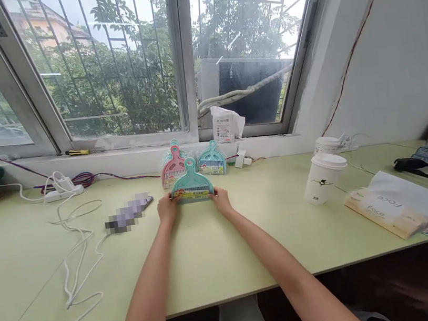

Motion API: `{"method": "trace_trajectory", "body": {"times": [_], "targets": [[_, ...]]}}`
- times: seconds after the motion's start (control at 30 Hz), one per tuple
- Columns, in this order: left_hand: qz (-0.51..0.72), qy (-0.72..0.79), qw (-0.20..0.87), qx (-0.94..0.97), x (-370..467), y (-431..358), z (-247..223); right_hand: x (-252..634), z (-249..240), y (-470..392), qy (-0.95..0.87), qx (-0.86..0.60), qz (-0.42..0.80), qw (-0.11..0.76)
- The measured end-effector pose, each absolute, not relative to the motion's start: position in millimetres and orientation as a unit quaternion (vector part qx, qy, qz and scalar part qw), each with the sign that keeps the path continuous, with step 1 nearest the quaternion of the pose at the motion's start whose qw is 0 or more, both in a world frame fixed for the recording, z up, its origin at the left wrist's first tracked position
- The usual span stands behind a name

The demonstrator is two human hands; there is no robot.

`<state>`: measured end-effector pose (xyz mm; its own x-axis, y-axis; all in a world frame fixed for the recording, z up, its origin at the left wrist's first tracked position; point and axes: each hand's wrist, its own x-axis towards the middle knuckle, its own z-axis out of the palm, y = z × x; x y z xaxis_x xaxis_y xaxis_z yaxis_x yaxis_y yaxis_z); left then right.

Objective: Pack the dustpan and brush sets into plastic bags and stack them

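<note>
Head view, with clock positions taken from the middle of the set in the hands and twelve toward the glass. A wide barred window [185,53] spans the top. Below it, a pale yellow-green tabletop [197,269] runs from nine to three, its near edge across six o'clock. Well apart, between three and four, lies a tissue pack [384,208]; a white paper cup [323,182] stands closer, at about three. At the centre is a teal dustpan-and-brush set [192,184] with a printed label, its handle pointing to twelve and its long, broad edge lying along nine to three. A pink set [174,163] shows behind it at eleven, partly covered; a second teal set [211,158] is at one. I cannot tell whether either touches the front set. The left hand [166,208] grips its lower corner at eight, the right hand [222,201] its lower corner at four; neither is clearly nearer. The widest side room is from the right hand to the cup. A pixelated phone [129,214] narrows the left, between eight and nine, and tabletop stretches toward six between the forearms.
</note>
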<state>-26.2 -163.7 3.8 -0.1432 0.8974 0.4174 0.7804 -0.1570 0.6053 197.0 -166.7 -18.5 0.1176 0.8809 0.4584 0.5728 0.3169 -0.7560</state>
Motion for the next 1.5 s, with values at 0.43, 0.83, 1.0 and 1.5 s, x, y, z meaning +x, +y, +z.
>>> {"method": "trace_trajectory", "body": {"times": [0.43, 0.83, 1.0, 1.5], "targets": [[0.602, 0.638, 0.085, 0.472, -37.9, -101.3, -6.5, 141.4, -4.0, -101.1, -0.641, -0.687, 0.048, 0.34], [0.621, 0.669, -0.021, 0.409, -20.1, -65.4, 2.3, 132.5, 5.1, -62.9, -0.553, -0.73, 0.124, 0.382], [0.576, 0.61, -0.217, 0.499, 3.0, -86.0, 13.1, 137.7, 9.6, -63.4, -0.554, -0.72, 0.164, 0.383], [0.251, 0.63, -0.084, 0.73, 12.4, -79.7, 8.2, 186.3, 3.5, -36.0, -0.34, -0.719, 0.059, 0.604]]}}
